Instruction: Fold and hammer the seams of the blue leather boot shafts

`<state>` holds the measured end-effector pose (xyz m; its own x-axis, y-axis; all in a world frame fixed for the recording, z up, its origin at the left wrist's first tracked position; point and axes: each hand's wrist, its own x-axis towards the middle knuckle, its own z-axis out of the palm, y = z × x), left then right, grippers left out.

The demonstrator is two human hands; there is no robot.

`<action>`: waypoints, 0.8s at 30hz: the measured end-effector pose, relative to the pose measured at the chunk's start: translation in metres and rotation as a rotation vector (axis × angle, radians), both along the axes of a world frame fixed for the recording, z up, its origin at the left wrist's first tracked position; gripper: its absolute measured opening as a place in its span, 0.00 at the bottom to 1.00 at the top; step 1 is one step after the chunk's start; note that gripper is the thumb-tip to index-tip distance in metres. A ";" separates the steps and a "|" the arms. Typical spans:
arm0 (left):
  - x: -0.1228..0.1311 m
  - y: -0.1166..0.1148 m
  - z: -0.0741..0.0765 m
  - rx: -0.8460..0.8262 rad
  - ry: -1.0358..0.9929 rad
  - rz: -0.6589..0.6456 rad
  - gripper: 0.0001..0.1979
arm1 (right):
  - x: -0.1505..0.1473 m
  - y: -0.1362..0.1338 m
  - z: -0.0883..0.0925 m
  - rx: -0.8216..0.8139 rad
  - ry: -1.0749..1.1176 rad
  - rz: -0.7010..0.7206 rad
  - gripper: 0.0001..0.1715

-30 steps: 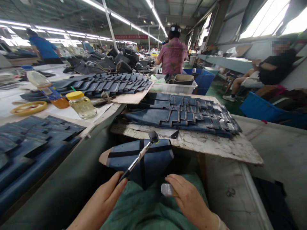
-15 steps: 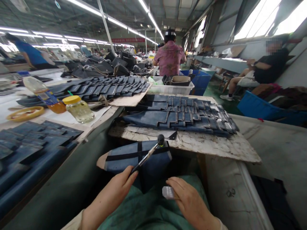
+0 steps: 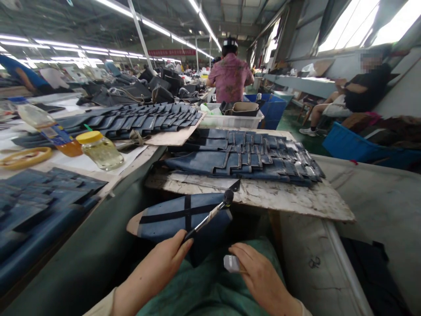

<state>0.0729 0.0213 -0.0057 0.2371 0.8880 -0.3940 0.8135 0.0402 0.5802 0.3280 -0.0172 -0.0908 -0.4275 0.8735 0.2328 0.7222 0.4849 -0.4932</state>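
My left hand [image 3: 164,263] is closed round the handle of a small hammer [image 3: 212,213], whose black head hovers over the right end of a blue leather piece [image 3: 171,217] with black crossed strips. That piece lies on a rounded board in front of my green apron [image 3: 200,289]. My right hand [image 3: 261,278] is closed on a small pale, clear block [image 3: 231,262], held low over my lap to the right of the hammer handle.
Stacked blue leather pieces [image 3: 243,156] lie on a worn board [image 3: 289,199] ahead. A yellow-lidded jar [image 3: 98,149], a bottle [image 3: 46,127] and a tape roll [image 3: 23,157] stand on the left table. A person in a pink shirt [image 3: 230,74] sits ahead; another sits at right.
The hammer head has swung right and lower, from the piece's far edge to its right end. My left hand moved right with it. My right hand has barely shifted.
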 end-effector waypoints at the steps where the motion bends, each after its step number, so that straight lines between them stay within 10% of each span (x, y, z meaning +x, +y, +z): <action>1: 0.000 0.001 0.003 0.013 -0.008 -0.009 0.18 | 0.000 0.000 0.000 0.001 0.002 0.007 0.28; 9: -0.012 0.022 0.003 0.065 0.117 -0.049 0.17 | 0.003 0.003 0.000 -0.057 0.027 0.008 0.31; 16: 0.021 0.116 0.021 0.481 0.298 -0.376 0.16 | -0.003 0.011 0.007 -0.025 0.078 0.014 0.27; 24: 0.069 0.175 -0.012 0.572 0.171 -0.479 0.22 | 0.020 0.029 0.014 0.003 0.131 -0.090 0.25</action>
